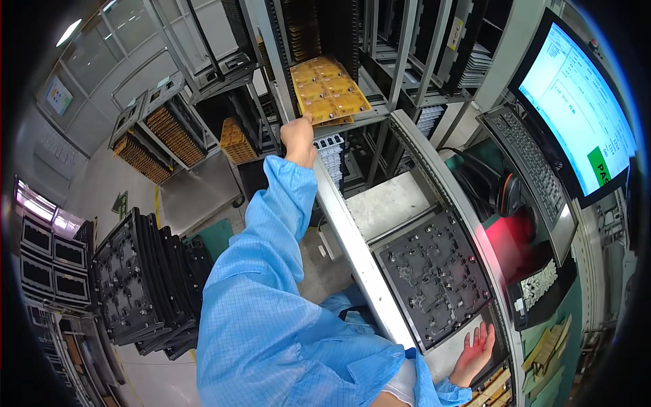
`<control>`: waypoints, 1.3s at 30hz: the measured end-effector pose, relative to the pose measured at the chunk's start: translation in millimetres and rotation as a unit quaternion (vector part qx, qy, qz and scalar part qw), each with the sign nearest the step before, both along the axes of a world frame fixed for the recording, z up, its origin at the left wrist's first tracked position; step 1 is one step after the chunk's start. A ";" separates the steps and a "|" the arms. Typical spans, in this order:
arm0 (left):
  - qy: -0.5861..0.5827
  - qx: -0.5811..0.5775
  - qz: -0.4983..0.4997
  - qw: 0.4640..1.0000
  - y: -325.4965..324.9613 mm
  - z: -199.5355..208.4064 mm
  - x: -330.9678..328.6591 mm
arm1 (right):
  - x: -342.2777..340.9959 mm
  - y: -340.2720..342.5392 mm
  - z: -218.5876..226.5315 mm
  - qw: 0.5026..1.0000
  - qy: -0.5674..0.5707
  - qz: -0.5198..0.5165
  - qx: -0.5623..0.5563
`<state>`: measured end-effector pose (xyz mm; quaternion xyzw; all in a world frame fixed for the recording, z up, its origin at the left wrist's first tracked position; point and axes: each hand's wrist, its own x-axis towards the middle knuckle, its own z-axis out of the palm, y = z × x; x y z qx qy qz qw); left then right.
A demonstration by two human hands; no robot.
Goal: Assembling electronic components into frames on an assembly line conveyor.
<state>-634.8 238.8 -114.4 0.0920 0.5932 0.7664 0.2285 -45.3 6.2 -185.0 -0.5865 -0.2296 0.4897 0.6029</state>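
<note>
My left hand is stretched far forward, its fingers closed on the near left corner of a yellow circuit board panel. The panel juts out of a black slotted rack, and part of another yellow panel shows just beneath it. Below and to the right, a black fixture tray with many small raised parts lies between the metal rails of a conveyor. Beside the tray's near right corner, my right hand is held palm up with its fingers apart, holding nothing.
A monitor, a keyboard and a black handheld scanner casting red light stand at the right. Black trays are stacked at the left. Racks of yellow panels stand at the far left.
</note>
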 end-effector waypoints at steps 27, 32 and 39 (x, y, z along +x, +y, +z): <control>0.104 -0.002 -0.598 0.795 -186.6 -7.9 213.9 | -91.4 74.0 119.0 0.984 0.009 0.158 0.078; 0.084 -0.016 -0.624 0.777 -189.2 1.3 203.9 | -82.3 109.6 109.1 0.985 -0.047 0.148 0.077; 0.045 -0.022 -0.615 0.787 -181.7 -10.0 200.0 | -80.3 87.0 102.9 0.970 -0.126 0.146 0.146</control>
